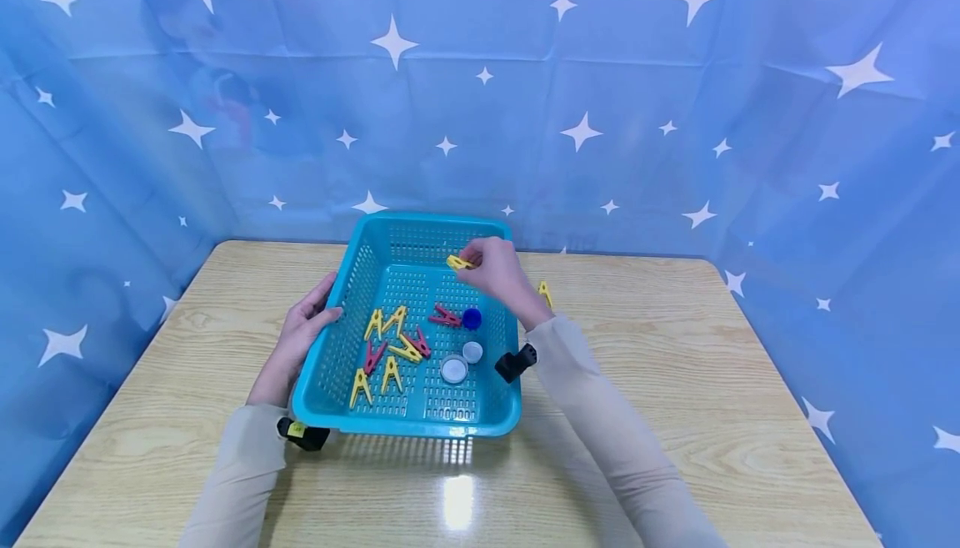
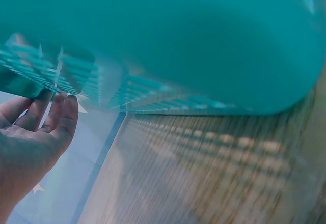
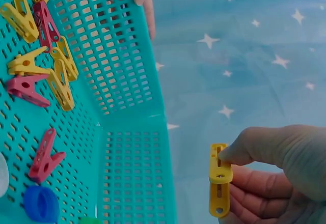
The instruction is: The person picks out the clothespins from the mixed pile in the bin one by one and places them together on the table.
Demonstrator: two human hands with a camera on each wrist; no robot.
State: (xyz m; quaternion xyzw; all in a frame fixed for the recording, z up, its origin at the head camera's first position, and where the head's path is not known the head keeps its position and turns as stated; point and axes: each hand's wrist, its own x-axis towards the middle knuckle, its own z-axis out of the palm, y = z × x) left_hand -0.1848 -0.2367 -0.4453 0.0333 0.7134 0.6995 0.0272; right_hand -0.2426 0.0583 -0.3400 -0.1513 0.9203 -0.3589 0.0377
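A turquoise plastic basket (image 1: 420,429) stands on the table. My left hand (image 1: 303,335) grips its left rim, the thumb over the edge and the fingers outside; the left wrist view shows those fingers (image 2: 69,114) against the perforated wall. Above the far right part of the basket, my right hand (image 1: 491,268) pinches a yellow clothespin (image 3: 220,180) between thumb and fingers. Inside the basket lie several yellow clothespins (image 1: 392,374), red clothespins (image 1: 446,316), a blue bottle cap (image 1: 472,319), a white cap (image 1: 472,352) and a round whitish lid (image 1: 453,369).
Another yellow clothespin (image 1: 545,293) lies right of the basket, partly hidden by the right wrist. A green piece (image 3: 90,220) shows at the bottom edge of the right wrist view. The wooden table (image 1: 675,364) ends at a blue star-patterned curtain (image 1: 480,114).
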